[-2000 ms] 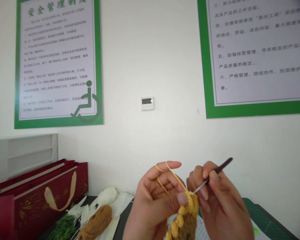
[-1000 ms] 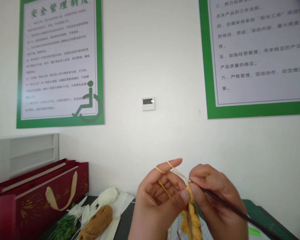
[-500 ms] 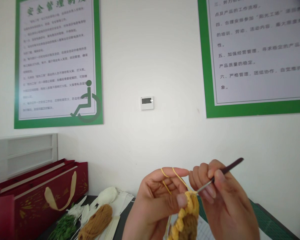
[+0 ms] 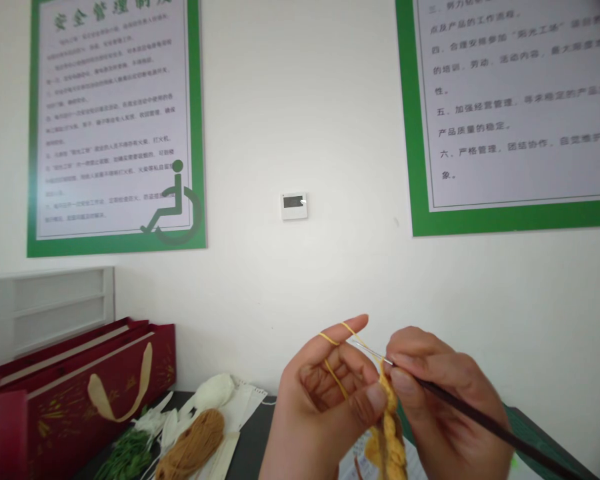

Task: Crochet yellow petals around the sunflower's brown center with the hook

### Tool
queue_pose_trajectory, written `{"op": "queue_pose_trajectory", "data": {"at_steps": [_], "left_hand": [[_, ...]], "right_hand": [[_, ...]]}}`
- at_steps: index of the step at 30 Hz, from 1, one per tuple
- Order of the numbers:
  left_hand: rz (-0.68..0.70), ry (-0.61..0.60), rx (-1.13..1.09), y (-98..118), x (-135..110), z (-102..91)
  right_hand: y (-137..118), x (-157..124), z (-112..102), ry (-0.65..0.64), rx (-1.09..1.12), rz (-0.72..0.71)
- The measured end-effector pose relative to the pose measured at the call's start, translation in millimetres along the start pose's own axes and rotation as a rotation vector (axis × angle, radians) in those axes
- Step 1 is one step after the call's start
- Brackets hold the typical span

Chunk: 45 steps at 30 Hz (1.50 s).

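**Work state.** The crochet piece sits at lower centre, between the two hands, turned edge-on to the camera. A ridge of formed yellow stitches runs down its edge, and a darker tan face shows just beside that ridge. These stitches are complete. The piece is not fastened off: a yellow yarn rises from it to the left hand and is wound over the raised fingers. Because the piece is edge-on and partly hidden by the hands, the number of finished rows and the extent left to work probably cannot be judged from this view.

**Finger state.** The left fingers are spread and carry the yarn under tension, while the left thumb presses on the top of the piece. The right hand has its fingers closed on the crochet hook. The hook's metal tip lies at the yarn just above the piece, and its dark handle extends down and to the right.

**Surroundings.** A brown yarn skein, a cream yarn ball and a green bundle lie on the desk left of the hands. A red bag stands beyond them.
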State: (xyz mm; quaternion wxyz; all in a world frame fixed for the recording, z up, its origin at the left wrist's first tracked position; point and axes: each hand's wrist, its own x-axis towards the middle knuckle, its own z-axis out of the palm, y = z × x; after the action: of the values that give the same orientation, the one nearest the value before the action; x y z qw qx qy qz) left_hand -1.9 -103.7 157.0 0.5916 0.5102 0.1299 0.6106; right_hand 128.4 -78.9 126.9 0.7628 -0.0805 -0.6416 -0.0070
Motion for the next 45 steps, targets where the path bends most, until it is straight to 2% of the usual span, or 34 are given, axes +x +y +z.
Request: {"op": "queue_pose_trajectory", "data": {"at_steps": [3,6,10,15,18,28,37,45], "left_hand": [[-0.052,-0.024,-0.016,1.7,0.3,-0.3],[-0.064,-0.026,-0.035,2.7,1.1,-0.9],[-0.055,-0.015,-0.022,4.0,1.3,-1.7],[-0.053,-0.013,0.016,5.9,1.1,-2.8],[-0.05,-0.011,0.037,6.1,1.2,-3.1],[-0.044,0.023,0.026,6.2,-0.4,-0.8],[-0.058,0.015,0.035,6.4,-0.1,0.0],[-0.048,0.019,0.034,6.0,0.1,-0.9]], "right_hand": [[0.9,-0.8,6.0,0.021,0.248,0.182],[2.1,-1.0,7.9,0.0,0.455,0.307],[2.5,0.7,2.6,0.067,0.485,0.374],[3.7,4.3,-4.3,0.055,0.51,0.417],[4.4,6.3,-7.0,0.052,0.508,0.409],[1.3,6.6,-11.0,-0.028,0.418,0.252],[-1.0,5.8,-8.3,0.017,0.42,0.249],[0.1,6.1,-10.4,-0.026,0.383,0.22]]}}
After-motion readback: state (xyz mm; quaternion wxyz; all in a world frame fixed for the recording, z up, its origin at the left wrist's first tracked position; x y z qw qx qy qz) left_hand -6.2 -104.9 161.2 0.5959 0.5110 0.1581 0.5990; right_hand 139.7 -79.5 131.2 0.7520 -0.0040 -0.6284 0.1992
